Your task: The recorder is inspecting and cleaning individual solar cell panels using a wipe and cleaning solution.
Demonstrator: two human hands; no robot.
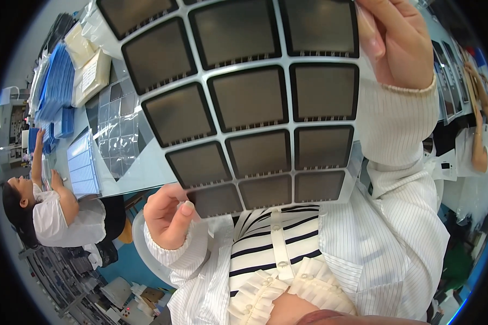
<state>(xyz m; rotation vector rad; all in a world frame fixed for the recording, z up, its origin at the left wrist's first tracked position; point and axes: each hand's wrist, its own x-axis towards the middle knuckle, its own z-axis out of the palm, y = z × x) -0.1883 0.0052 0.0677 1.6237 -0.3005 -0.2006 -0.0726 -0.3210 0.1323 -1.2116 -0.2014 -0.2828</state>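
Observation:
A clear plastic sheet (249, 98) is held up in front of me, filling the upper middle of the view. It carries rows of dark rectangular panels with black borders and small marks along one edge. My left hand (171, 218) pinches its lower left corner between thumb and fingers. At the upper right edge, my right hand (400, 40) grips the sheet, the thumb lying along the side and part of the fingers cut off by the frame. The top of the sheet runs out of view.
On the glass-topped table (143, 172) lies another clear sheet of panels (116, 130). Beside it are a blue-and-white striped tray (82, 162), blue stacks (58, 81) and cream packs (93, 77). A co-worker (68, 219) sits at left; another person's arm (478, 141) shows at far right.

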